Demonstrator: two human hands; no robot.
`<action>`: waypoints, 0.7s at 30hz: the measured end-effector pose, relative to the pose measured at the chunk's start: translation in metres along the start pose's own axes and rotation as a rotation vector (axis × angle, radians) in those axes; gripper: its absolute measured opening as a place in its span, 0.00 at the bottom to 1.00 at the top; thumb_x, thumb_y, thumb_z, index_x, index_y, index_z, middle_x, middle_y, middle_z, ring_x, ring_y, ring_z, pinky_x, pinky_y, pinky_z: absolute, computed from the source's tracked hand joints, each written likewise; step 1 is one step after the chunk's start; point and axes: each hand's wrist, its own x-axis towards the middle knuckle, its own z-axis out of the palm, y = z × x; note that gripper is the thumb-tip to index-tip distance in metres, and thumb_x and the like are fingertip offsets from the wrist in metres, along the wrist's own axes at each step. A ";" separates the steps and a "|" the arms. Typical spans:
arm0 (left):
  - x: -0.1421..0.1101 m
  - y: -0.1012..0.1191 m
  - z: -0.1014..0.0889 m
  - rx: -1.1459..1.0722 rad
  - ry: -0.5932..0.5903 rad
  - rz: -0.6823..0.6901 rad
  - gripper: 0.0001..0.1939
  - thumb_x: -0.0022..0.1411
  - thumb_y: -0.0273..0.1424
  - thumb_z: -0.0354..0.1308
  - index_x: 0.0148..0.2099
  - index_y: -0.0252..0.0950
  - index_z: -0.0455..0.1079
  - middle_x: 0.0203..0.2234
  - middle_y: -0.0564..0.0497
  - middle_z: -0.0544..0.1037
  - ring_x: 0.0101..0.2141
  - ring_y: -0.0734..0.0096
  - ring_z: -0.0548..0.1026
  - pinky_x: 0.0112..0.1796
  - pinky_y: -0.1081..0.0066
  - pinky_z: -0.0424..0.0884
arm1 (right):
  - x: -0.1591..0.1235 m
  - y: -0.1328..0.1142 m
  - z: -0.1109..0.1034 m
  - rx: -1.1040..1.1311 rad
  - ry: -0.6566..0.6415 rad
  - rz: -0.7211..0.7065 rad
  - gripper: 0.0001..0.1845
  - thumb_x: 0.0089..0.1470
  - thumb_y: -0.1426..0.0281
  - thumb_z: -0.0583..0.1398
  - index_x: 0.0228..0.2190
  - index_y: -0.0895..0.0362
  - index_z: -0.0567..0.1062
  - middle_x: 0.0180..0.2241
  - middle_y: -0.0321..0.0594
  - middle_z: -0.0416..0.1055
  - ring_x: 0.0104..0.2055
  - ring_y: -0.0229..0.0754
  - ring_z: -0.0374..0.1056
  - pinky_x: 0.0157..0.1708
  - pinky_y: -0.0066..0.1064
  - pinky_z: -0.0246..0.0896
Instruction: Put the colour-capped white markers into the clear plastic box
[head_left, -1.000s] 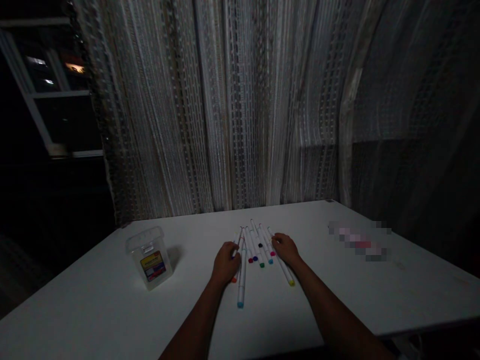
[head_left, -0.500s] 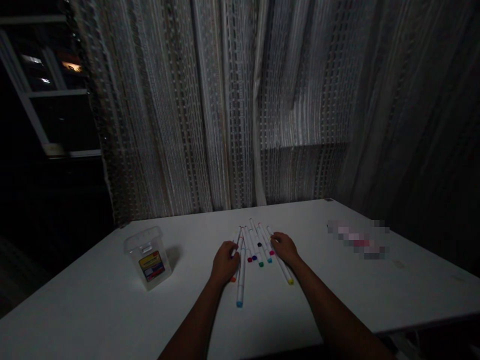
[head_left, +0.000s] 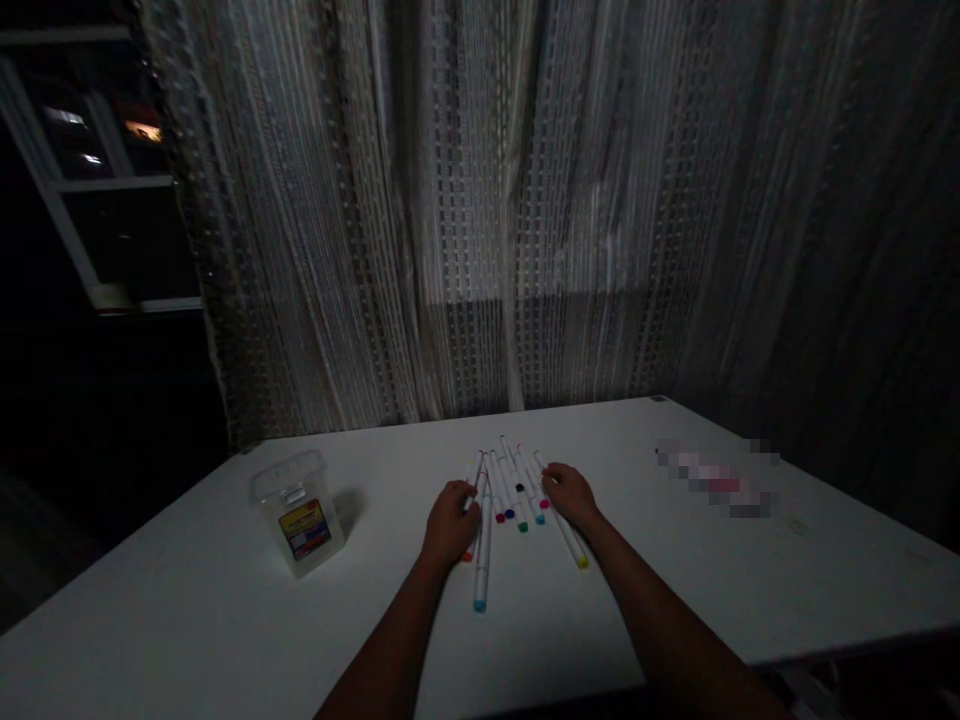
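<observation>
Several white markers with coloured ends lie in a loose fan on the white table. My left hand (head_left: 451,522) is at the left side of the fan, with fingers and thumb curled round markers there. A marker with a light blue end (head_left: 483,560) runs out beside that thumb towards me, and an orange end (head_left: 466,556) peeks out under the hand. On the opposite side, the closed fingers of my right hand (head_left: 568,492) are on the upper part of a marker with a yellow end (head_left: 574,545). Between the hands lie markers with green (head_left: 523,524), blue, pink and black ends.
To the left on the table (head_left: 225,620) stands a see-through plastic box (head_left: 304,525) with a lid and a yellow label. A blurred-out pinkish item (head_left: 712,475) lies at the right. Behind the table hangs a striped curtain (head_left: 465,200), with a dark window to its left.
The hands and markers stay practically in place. Light and shadow on the curtain have shifted, and the picture is slightly dimmer there.
</observation>
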 end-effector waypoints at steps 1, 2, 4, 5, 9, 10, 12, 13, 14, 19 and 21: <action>0.000 0.000 0.000 0.005 -0.002 -0.001 0.11 0.51 0.21 0.51 0.37 0.36 0.68 0.38 0.49 0.71 0.41 0.69 0.70 0.44 0.68 0.65 | 0.000 0.000 0.000 0.004 -0.001 0.004 0.11 0.46 0.73 0.54 0.31 0.57 0.75 0.37 0.41 0.74 0.40 0.40 0.68 0.40 0.27 0.59; 0.000 0.001 0.000 0.011 -0.005 -0.002 0.11 0.51 0.21 0.51 0.37 0.36 0.68 0.38 0.49 0.71 0.41 0.69 0.70 0.44 0.68 0.65 | 0.000 0.000 0.000 0.008 -0.002 0.005 0.11 0.46 0.73 0.54 0.31 0.57 0.76 0.38 0.41 0.74 0.41 0.41 0.68 0.40 0.28 0.59; 0.000 0.002 0.000 0.022 -0.013 -0.005 0.11 0.51 0.21 0.51 0.37 0.36 0.68 0.38 0.49 0.71 0.41 0.69 0.70 0.44 0.69 0.65 | -0.001 0.000 0.001 0.014 -0.003 0.001 0.13 0.46 0.73 0.54 0.33 0.57 0.76 0.40 0.42 0.73 0.43 0.41 0.68 0.43 0.28 0.59; 0.001 0.002 0.000 0.027 -0.016 -0.006 0.11 0.51 0.21 0.51 0.37 0.36 0.68 0.38 0.49 0.71 0.42 0.68 0.70 0.44 0.69 0.65 | -0.001 0.000 0.001 0.018 -0.003 -0.005 0.14 0.47 0.73 0.54 0.34 0.57 0.76 0.41 0.42 0.73 0.44 0.41 0.67 0.44 0.28 0.59; 0.002 0.006 -0.002 0.043 -0.028 -0.019 0.13 0.51 0.21 0.51 0.40 0.34 0.68 0.40 0.47 0.70 0.44 0.67 0.69 0.47 0.68 0.64 | -0.001 -0.001 0.000 -0.003 -0.014 0.029 0.19 0.47 0.72 0.53 0.42 0.60 0.74 0.45 0.44 0.71 0.47 0.42 0.67 0.47 0.29 0.58; 0.003 0.007 -0.003 0.047 -0.035 -0.027 0.13 0.51 0.21 0.51 0.40 0.33 0.68 0.40 0.46 0.70 0.44 0.66 0.69 0.47 0.67 0.63 | 0.001 -0.003 0.000 -0.017 -0.019 0.055 0.20 0.47 0.71 0.53 0.43 0.60 0.73 0.45 0.45 0.71 0.47 0.43 0.67 0.46 0.29 0.59; 0.006 0.006 -0.007 0.054 -0.062 -0.042 0.15 0.50 0.22 0.52 0.42 0.33 0.68 0.41 0.45 0.70 0.45 0.65 0.69 0.48 0.68 0.63 | 0.008 -0.007 0.000 -0.050 -0.032 0.097 0.22 0.47 0.71 0.54 0.45 0.61 0.72 0.45 0.46 0.71 0.46 0.44 0.67 0.45 0.30 0.59; 0.009 0.005 -0.009 0.056 -0.084 -0.047 0.16 0.49 0.22 0.53 0.43 0.33 0.68 0.42 0.46 0.70 0.45 0.65 0.69 0.49 0.68 0.62 | 0.012 -0.010 0.000 -0.068 -0.038 0.101 0.23 0.47 0.71 0.54 0.46 0.60 0.72 0.45 0.46 0.71 0.46 0.45 0.67 0.44 0.31 0.60; 0.012 0.004 -0.011 0.059 -0.107 -0.052 0.17 0.49 0.23 0.54 0.43 0.33 0.68 0.42 0.46 0.71 0.45 0.65 0.69 0.49 0.68 0.62 | 0.016 -0.014 0.001 -0.087 -0.046 0.092 0.23 0.46 0.70 0.54 0.46 0.60 0.72 0.45 0.46 0.71 0.46 0.45 0.67 0.44 0.31 0.60; 0.032 -0.009 -0.015 0.087 -0.170 -0.138 0.20 0.48 0.29 0.58 0.47 0.33 0.68 0.43 0.43 0.72 0.42 0.60 0.71 0.45 0.66 0.65 | 0.032 -0.028 0.011 -0.248 -0.055 0.021 0.24 0.47 0.68 0.55 0.47 0.60 0.71 0.46 0.48 0.69 0.48 0.48 0.65 0.44 0.33 0.58; 0.034 -0.015 -0.013 0.090 -0.173 -0.153 0.21 0.49 0.29 0.58 0.48 0.32 0.67 0.44 0.42 0.72 0.42 0.60 0.71 0.44 0.66 0.65 | 0.034 -0.027 0.012 -0.312 -0.042 0.003 0.23 0.47 0.69 0.55 0.47 0.61 0.71 0.47 0.50 0.68 0.49 0.49 0.63 0.45 0.33 0.57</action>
